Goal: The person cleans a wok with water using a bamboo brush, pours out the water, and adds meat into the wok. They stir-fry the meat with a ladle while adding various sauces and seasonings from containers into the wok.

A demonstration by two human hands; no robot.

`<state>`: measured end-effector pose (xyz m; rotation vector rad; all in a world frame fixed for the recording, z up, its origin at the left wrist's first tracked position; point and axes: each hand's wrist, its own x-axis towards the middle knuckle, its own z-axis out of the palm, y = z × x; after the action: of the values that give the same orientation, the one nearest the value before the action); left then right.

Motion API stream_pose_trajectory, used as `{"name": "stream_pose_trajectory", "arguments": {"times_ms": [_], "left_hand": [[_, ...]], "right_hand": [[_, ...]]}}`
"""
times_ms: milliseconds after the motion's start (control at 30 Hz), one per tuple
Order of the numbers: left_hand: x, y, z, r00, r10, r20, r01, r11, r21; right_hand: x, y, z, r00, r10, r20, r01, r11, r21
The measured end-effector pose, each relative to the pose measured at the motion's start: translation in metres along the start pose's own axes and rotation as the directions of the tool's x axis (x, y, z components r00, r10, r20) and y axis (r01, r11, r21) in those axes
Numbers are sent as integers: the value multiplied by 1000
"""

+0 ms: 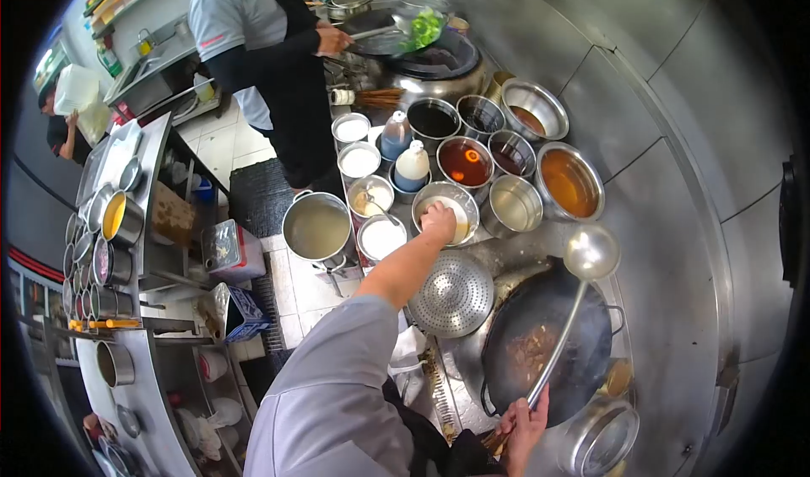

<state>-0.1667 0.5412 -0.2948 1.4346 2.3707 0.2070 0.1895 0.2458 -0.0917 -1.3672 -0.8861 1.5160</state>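
My left hand (pixel 438 223) reaches into a metal bowl (pixel 460 208) of pale contents, its fingers bunched and their tips hidden. My right hand (pixel 525 420) is wrapped round the handle of a long ladle (pixel 592 252). The ladle's round head is raised above the far right side of a dark wok (pixel 582 350), in which brown food pieces (pixel 531 347) lie amid light steam. Beside the wok, below my left hand, is a perforated metal strainer (pixel 451 294).
Pots of sauces (pixel 466 162), white seasoning tubs (pixel 359 160) and two bottles (pixel 412 167) stand beyond my left hand. A large pot (pixel 317 227) is left of my arm. A co-worker (pixel 261 64) handles greens (pixel 424 28) at another wok. Shelving (pixel 160 266) lines the left; another person (pixel 63 123) stands far left.
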Motion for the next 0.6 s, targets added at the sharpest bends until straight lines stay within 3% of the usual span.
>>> {"name": "stream_pose_trajectory", "arguments": {"times_ms": [100, 600], "left_hand": [[-13, -2, -17, 997, 23, 79, -27, 998, 56], [7, -4, -2, 999, -10, 37, 9, 999, 38]], "right_hand": [[23, -6, 17, 998, 54, 36, -54, 998, 10], [80, -17, 37, 902, 220, 371, -248, 968, 28]]}}
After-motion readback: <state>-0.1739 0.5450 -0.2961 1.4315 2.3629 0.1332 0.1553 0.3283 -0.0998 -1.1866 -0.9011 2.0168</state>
